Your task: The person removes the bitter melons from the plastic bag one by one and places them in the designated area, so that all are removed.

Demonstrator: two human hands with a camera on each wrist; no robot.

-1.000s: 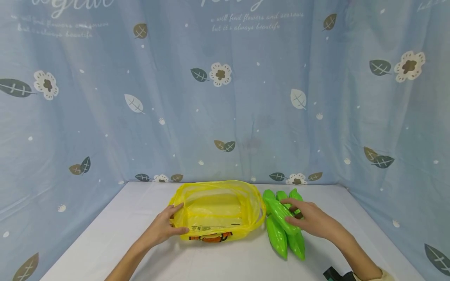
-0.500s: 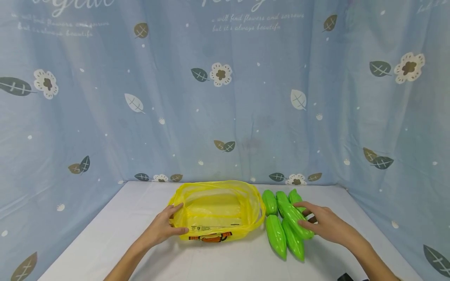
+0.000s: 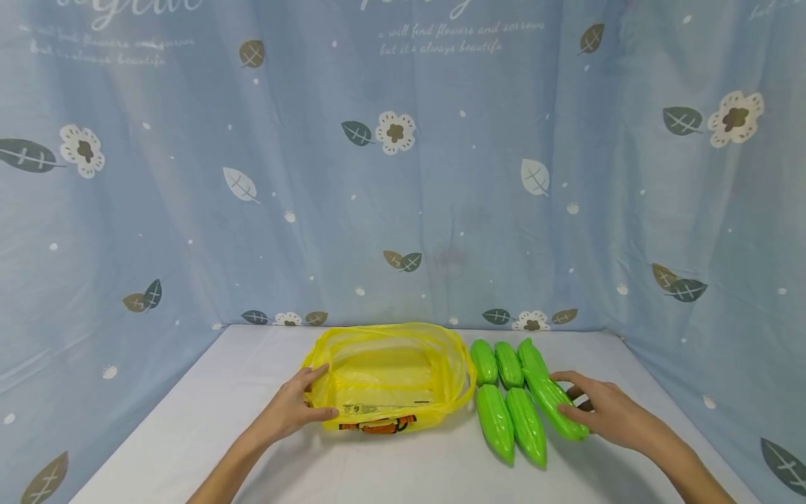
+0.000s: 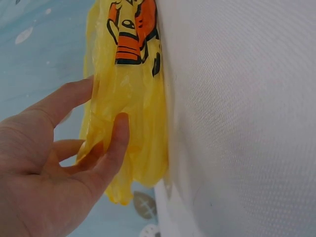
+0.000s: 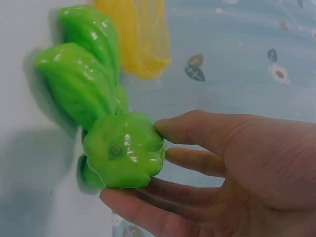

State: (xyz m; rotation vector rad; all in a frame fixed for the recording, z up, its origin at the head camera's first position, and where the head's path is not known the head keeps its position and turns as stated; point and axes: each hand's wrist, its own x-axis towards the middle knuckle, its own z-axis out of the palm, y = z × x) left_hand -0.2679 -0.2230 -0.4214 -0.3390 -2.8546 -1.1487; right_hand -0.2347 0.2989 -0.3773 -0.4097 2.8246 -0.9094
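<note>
A yellow plastic bag [image 3: 385, 367] lies with its wide mouth gaping toward me in the head view, an orange and black print on its front. My left hand [image 3: 291, 407] holds the bag's left side, thumb on the front; in the left wrist view the fingers [image 4: 74, 96] curve around its edge. My right hand [image 3: 607, 413] grips a glossy green ribbed toy gourd [image 3: 560, 409] by its near end. In the right wrist view the gourd's round end [image 5: 126, 150] sits between thumb and fingers. Its far end meets another green gourd [image 3: 532, 355] at the back right.
Two green gourds [image 3: 483, 362] stand side by side right of the bag, behind two longer-looking ones [image 3: 495, 423] nearer me. All rest on a white tabletop [image 3: 264, 476]. A blue curtain [image 3: 403, 210] with leaf and flower prints surrounds the table on three sides.
My right hand has carried the gourd rightward and toward me, from over the middle of the group to its right side. The left hand and the bag have stayed put.
</note>
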